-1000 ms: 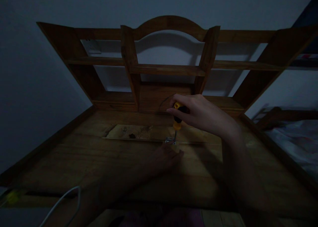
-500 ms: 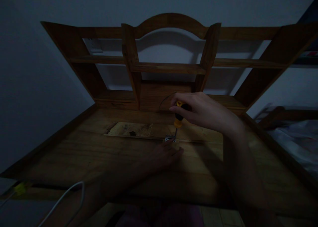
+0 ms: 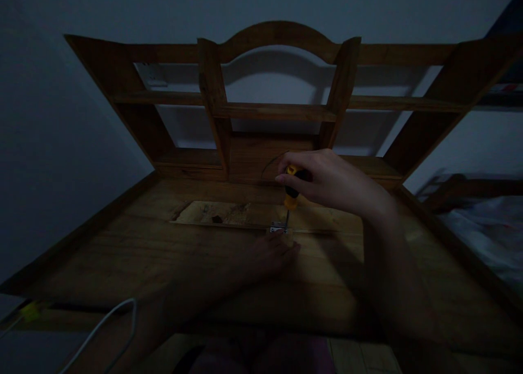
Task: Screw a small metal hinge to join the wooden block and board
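Pretty dark shot, so bear with us. Our right hand (image 3: 327,180) is wrapped around the black-and-yellow handle of a screwdriver (image 3: 291,191), fingers curled shut over the top of it with the thumb side toward the left. The tool stands close to upright, and the handle pokes out just below the fingers while the thin shaft runs straight down from the hand.

The tip lands on a small metal bracket (image 3: 279,228) sitting at the near edge of a pale, worn recessed strip (image 3: 229,215) in the wooden desk top (image 3: 122,254). So the bracket is directly under our right hand and a touch to its left.

Our left hand (image 3: 273,254) lies low on the desk just in front of the bracket, fingertips right up against it. It's in deep shadow, so we can't tell how far open it is or whether it's pinching the bracket or just pressing beside it. The two hands are near each other, right above left, with the screwdriver shaft between them.

Behind all this is the desk's wooden hutch (image 3: 278,112) with its arched top and open shelves against a pale wall. A white cable (image 3: 102,330) loops at the lower left edge, near something small and yellow (image 3: 29,311) we can't make out.
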{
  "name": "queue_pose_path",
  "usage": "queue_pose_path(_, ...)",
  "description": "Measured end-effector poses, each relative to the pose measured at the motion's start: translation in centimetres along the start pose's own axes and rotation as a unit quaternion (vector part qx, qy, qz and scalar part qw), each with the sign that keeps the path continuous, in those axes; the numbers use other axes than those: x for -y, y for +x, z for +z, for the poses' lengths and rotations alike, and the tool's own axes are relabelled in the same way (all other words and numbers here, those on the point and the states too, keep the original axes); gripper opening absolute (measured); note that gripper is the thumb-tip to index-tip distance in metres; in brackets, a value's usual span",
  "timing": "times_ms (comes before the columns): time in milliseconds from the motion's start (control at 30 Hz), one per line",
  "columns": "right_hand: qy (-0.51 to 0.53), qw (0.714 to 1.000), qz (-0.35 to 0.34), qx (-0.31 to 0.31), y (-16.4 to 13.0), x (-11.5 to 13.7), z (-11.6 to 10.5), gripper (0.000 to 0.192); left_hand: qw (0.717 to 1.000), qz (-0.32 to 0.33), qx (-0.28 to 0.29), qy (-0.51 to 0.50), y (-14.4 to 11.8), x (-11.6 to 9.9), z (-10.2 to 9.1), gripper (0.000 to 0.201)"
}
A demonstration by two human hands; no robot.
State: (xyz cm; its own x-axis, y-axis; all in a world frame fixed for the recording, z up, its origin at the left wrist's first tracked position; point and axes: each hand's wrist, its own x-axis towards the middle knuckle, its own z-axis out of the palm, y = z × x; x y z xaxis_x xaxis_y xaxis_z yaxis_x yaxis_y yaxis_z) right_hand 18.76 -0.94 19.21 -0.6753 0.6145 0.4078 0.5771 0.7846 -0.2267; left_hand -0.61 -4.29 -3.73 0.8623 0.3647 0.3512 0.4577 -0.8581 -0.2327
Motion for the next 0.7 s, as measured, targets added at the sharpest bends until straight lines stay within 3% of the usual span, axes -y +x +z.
queue_pose_path(300, -0.003, 1.000, 0.003, -0.020, 0.1, 0.0, -0.4, 0.023, 1.000, 0.003, 0.000, -0.003, 0.0, -0.1, 0.3, 0.038)
queue_pose_path(533, 0.005, 0.996, -0.013, -0.091, -0.6, 0.6, -1.5, 0.025, 1.000, 0.005, -0.006, -0.007, -0.1, 0.0, 0.6, 0.041)
queue_pose_path(700, -0.015, 0.994, -0.004, -0.108, -0.7, 0.5, -1.7, 0.026, 1.000, 0.001, 0.011, -0.006, 0.0, -0.1, 0.0, 0.039)
